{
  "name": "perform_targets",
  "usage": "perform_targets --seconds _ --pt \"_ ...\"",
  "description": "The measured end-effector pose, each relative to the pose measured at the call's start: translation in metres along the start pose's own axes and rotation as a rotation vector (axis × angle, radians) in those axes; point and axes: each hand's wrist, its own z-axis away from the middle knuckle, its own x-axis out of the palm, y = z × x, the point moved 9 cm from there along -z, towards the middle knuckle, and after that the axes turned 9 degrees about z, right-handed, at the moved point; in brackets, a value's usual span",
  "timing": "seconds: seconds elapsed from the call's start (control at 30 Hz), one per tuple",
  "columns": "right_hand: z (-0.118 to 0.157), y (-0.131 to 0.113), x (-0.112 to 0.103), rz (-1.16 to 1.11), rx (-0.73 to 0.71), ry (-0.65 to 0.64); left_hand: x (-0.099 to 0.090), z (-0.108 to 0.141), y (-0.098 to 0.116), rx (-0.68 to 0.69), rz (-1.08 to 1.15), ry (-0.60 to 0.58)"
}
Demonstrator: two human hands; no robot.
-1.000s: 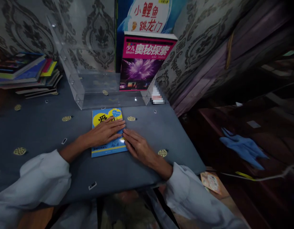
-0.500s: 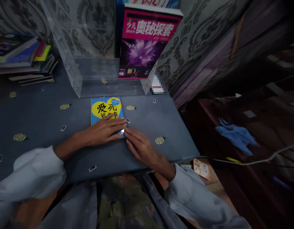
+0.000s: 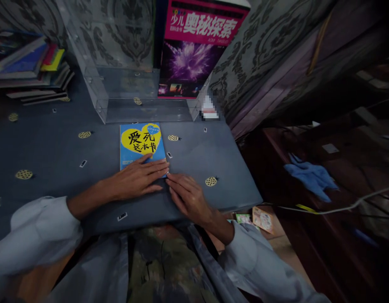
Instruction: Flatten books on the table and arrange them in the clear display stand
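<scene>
A small blue book (image 3: 142, 141) with a yellow heart and black lettering on its cover lies on the grey-blue tablecloth. My left hand (image 3: 136, 179) rests flat across its lower part, fingers stretched toward the right edge, and hides the bottom of the cover. At the book's lower right corner are the fingertips of my right hand (image 3: 189, 193), pressed together on that corner. A small pale glint shows at the corner, but what exactly lies under those fingertips is hidden.
Behind the book stands a clear acrylic rack (image 3: 144, 111) with a thick pink-and-purple book (image 3: 189, 61) upright in it. A stack of books (image 3: 30, 73) sits at the back left. Below the table's right edge are small printed packets (image 3: 263, 219); farther right lies a blue cloth (image 3: 312, 174).
My left hand has slid down the book toward me, uncovering more of the lettering. My right hand stays at the lower right corner. The view has tilted slightly.
</scene>
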Motion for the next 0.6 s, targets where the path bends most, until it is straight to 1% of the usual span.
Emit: perform_targets --seconds 0.1,0.27,0.4,0.5,0.6 --pt "0.000 -0.002 -0.004 0.014 -0.010 0.017 0.003 0.001 0.008 -0.015 -0.035 -0.004" --pt "0.001 0.000 -0.005 -0.006 0.002 0.012 0.007 0.005 0.023 -0.080 -0.120 0.047" --pt "0.001 0.000 -0.010 -0.021 0.007 0.050 0.011 0.013 0.039 -0.168 -0.233 0.089" --pt "-0.001 -0.002 -0.006 -0.008 -0.015 -0.001 0.013 0.019 0.048 -0.224 -0.290 0.125" --pt "-0.002 -0.003 -0.001 -0.002 -0.044 -0.044 0.017 0.026 0.050 -0.271 -0.316 0.137"
